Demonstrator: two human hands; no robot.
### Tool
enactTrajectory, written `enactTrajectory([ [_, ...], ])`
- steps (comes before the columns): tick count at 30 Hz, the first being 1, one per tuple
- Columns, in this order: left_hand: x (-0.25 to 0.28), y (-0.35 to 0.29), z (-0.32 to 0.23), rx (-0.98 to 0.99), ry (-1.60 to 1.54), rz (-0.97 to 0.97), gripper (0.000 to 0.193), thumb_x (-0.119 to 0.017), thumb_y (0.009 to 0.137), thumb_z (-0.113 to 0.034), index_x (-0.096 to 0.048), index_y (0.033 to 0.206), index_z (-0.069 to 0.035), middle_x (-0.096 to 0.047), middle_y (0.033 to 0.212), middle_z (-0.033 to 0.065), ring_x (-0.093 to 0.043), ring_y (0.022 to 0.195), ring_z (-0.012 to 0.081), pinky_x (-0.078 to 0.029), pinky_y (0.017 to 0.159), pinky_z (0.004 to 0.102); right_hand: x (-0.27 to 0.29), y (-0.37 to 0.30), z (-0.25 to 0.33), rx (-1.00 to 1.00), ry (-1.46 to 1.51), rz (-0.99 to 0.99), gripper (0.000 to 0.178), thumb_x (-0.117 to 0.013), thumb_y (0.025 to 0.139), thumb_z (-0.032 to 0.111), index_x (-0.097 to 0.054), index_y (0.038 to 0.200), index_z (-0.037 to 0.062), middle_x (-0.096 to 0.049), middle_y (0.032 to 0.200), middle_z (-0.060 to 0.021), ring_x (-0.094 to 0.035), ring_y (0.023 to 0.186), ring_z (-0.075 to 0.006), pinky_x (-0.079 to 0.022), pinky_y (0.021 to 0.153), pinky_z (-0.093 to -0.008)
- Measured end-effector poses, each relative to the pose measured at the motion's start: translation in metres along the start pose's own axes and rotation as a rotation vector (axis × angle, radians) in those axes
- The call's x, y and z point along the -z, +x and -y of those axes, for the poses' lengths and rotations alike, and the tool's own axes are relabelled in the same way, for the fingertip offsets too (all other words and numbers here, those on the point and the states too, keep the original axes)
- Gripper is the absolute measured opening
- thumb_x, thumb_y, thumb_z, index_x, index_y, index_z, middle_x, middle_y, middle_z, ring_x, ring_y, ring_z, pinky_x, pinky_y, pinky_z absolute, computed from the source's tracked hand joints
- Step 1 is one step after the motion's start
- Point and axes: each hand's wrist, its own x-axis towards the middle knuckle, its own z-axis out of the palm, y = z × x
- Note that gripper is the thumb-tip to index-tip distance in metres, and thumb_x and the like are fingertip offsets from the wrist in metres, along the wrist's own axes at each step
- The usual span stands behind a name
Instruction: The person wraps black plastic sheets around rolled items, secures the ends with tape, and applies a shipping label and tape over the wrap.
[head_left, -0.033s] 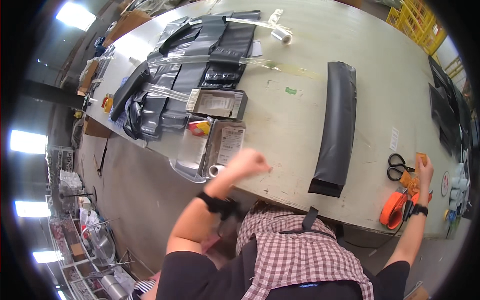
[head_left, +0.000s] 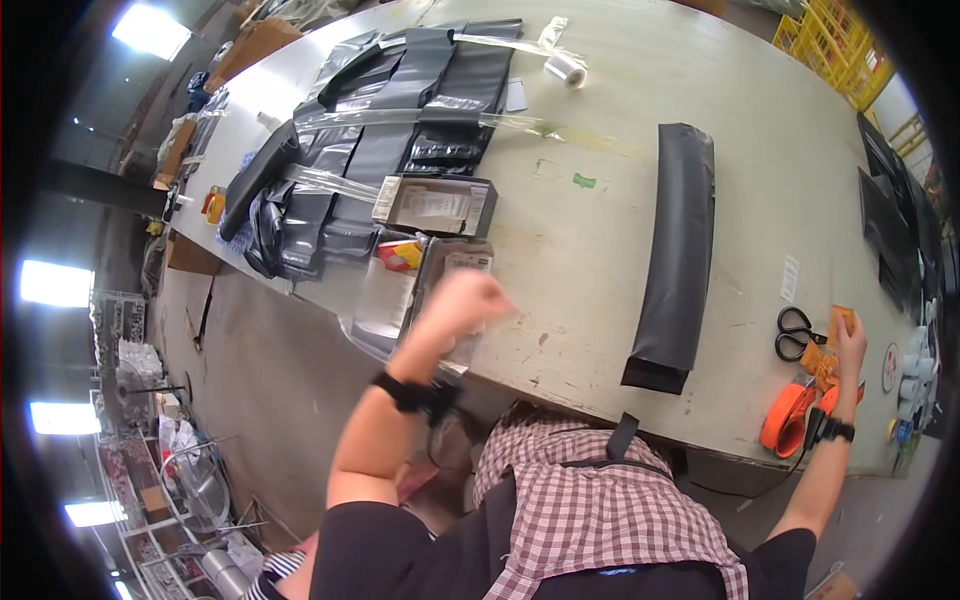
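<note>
Pinched an orange strip (head_left: 842,314), directed toward the far edge, in the fingers of the right hand (head_left: 852,346) near the table's (head_left: 580,290) right edge. Held the left hand (head_left: 468,300), blurred, near a grey box (head_left: 436,260); could not tell whether clenched. Noted a black package (head_left: 676,255) between, long axis running near-to-far edge.

Scuffed pale worktable (head_left: 590,250) — long black plastic bundle (head_left: 675,260), glossy black plastic pile (head_left: 402,85), open grey box (head_left: 488,210), black-handled scissors (head_left: 803,333), round orange roll (head_left: 777,418).
</note>
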Motion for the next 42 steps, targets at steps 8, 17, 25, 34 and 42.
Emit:
enactTrajectory([
  [8,0.12,0.022,0.117,0.359,0.642,-0.198,0.027,-0.077,0.058,-0.03,-0.068,0.066,-0.005,-0.064,0.074,0.0145,-0.062,0.069,0.0292,-0.049,0.066,0.0388,-0.057,-0.166,0.218,-0.386,0.521,0.566,0.022,-0.048,0.092,0.028,-0.053,0.1,0.0085,-0.053,0.063,-0.0014,-0.05,0.044,-0.0066,-0.036,0.03,-0.0195],
  [17,0.021,-0.036,0.155,0.345,0.216,-0.519,0.033,-0.078,0.059,-0.023,-0.065,0.082,-0.003,-0.06,0.078,0.0121,-0.059,0.074,0.028,-0.047,0.069,0.0356,-0.094,-0.253,0.252,-0.52,0.699,0.699,0.026,-0.054,0.088,0.017,-0.05,0.109,0.001,-0.059,0.074,-0.0039,-0.057,0.05,-0.0092,-0.039,0.041,-0.0181],
  [25,0.006,-0.046,0.158,0.272,0.053,-0.691,0.024,-0.076,0.063,-0.019,-0.067,0.078,-0.002,-0.062,0.076,0.0105,-0.06,0.071,0.0235,-0.047,0.065,0.0321,-0.095,-0.243,0.269,-0.464,0.729,0.753,0.027,-0.055,0.088,0.021,-0.051,0.107,0.0016,-0.06,0.075,-0.0031,-0.058,0.051,-0.0092,-0.039,0.043,-0.0172],
  [34,0.005,-0.047,0.172,0.143,0.02,-0.69,0.021,-0.073,0.068,-0.017,-0.068,0.081,-0.001,-0.063,0.077,0.0121,-0.062,0.069,0.023,-0.047,0.064,0.0306,-0.102,-0.255,0.261,-0.484,0.757,0.926,0.026,-0.048,0.092,0.018,-0.052,0.108,-0.0012,-0.062,0.085,-0.0068,-0.061,0.065,-0.012,-0.046,0.053,-0.0204],
  [42,0.001,-0.043,0.166,0.03,0.197,-0.696,0.01,-0.067,0.07,-0.009,-0.063,0.073,0.0,-0.06,0.073,0.0116,-0.059,0.063,0.0226,-0.046,0.059,0.0318,-0.098,-0.262,0.243,-0.448,0.736,0.987,0.025,-0.045,0.092,0.015,-0.055,0.107,-0.0024,-0.063,0.09,-0.0079,-0.062,0.07,-0.013,-0.047,0.059,-0.0229],
])
